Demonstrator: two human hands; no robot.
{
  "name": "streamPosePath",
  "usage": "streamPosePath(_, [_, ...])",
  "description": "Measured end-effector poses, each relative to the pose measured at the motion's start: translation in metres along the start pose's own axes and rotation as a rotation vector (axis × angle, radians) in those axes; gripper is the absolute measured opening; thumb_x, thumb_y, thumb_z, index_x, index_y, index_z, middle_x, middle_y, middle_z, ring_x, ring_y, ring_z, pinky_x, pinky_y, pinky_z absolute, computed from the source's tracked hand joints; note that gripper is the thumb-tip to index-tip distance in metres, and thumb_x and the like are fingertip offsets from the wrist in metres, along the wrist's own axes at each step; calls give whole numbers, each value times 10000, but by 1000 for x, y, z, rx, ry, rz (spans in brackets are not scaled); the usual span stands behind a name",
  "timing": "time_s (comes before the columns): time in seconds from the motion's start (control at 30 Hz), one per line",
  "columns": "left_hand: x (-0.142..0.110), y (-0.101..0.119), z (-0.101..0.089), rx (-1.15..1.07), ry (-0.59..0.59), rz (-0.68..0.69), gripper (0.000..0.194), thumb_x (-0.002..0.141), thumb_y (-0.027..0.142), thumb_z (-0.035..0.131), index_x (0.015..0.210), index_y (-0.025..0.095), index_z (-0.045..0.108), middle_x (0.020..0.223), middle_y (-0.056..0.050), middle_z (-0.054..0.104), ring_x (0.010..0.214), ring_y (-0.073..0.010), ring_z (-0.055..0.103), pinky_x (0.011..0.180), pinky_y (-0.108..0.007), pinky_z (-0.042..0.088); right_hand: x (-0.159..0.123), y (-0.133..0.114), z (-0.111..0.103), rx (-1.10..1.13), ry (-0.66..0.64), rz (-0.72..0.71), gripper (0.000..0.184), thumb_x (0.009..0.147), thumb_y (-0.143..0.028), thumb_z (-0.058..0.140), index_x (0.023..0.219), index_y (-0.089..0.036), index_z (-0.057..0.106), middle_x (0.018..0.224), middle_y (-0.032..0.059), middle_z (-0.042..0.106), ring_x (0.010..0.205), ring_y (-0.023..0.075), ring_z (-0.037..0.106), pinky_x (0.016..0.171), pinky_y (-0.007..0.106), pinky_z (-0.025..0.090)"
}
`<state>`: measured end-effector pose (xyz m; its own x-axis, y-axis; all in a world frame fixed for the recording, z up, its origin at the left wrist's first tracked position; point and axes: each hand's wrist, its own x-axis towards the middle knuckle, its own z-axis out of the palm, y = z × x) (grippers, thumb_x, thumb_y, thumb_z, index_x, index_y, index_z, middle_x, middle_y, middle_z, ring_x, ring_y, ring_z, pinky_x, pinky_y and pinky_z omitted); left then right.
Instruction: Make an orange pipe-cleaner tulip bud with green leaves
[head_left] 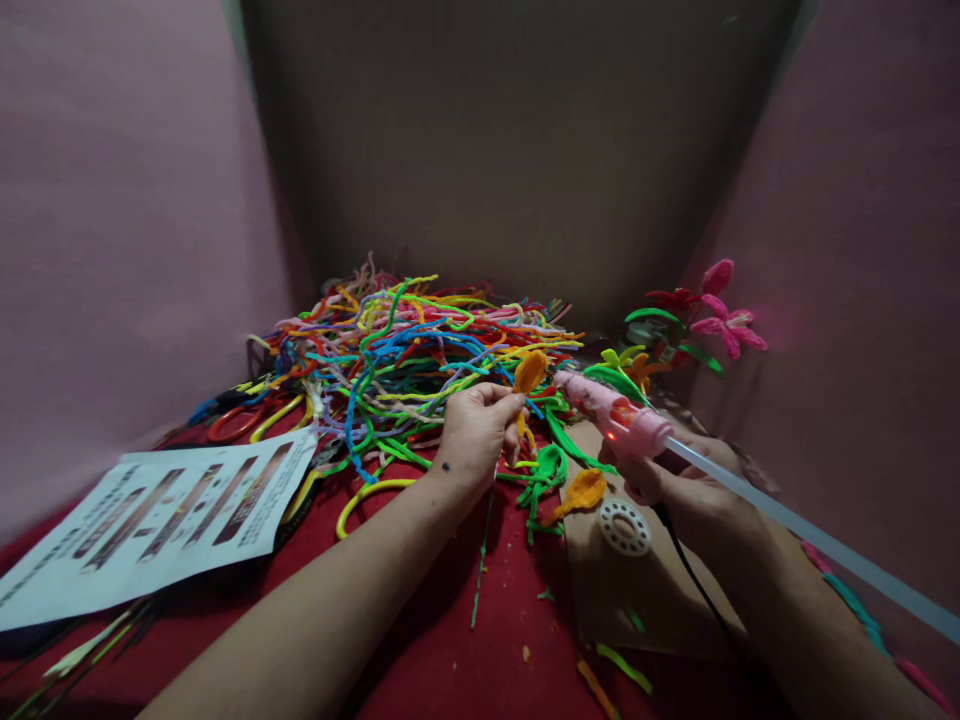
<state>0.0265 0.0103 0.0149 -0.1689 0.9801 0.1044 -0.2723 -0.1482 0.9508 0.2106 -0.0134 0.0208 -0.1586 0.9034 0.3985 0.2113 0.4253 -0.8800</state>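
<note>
My left hand (480,435) pinches an orange pipe-cleaner petal (531,371) between thumb and fingers. My right hand (690,480) is wrapped around a pink hot glue gun (619,412), its nozzle pointing left, close to the petal. Out of the gun's back runs a long translucent glue stick (810,540). Below the gun, a second orange petal (585,491) lies on a brown cardboard sheet (637,600), beside a white ring with holes (625,528). Green pipe-cleaner pieces (550,470) lie just right of my left hand.
A large heap of colourful pipe cleaners (420,350) fills the back of the red tabletop (450,640). Pink pipe-cleaner flowers (727,325) stand at the back right. A printed sheet (172,520) lies at left, near yellow-looped handles (281,420). Scraps (624,668) lie in front.
</note>
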Motion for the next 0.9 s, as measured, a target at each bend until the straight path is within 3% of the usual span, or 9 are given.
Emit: streamPosePath(0.9, [1, 1, 0, -21, -8, 12, 113, 695, 190, 600, 632, 150, 514, 309, 75, 432, 226, -75, 346, 265, -192, 285, 0, 3, -3, 32, -62, 54, 189, 633, -337, 718, 639, -167, 637, 556, -5, 530, 471, 101, 428, 419, 224, 319])
